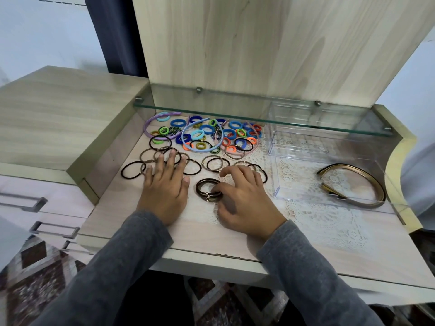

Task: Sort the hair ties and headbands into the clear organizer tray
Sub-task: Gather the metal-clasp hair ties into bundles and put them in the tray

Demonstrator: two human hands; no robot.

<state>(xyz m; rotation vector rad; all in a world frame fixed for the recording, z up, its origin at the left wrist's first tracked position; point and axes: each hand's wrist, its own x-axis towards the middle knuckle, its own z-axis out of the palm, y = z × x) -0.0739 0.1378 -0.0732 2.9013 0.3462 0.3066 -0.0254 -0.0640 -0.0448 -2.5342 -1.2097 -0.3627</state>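
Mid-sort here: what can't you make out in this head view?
Head view: anything beneath the left hand, covered by its palm.
Head view: rear compartments of the tray, blurred behind the glass shelf.
Head view: the brown tie stack, its count and grip hidden by the right hand.
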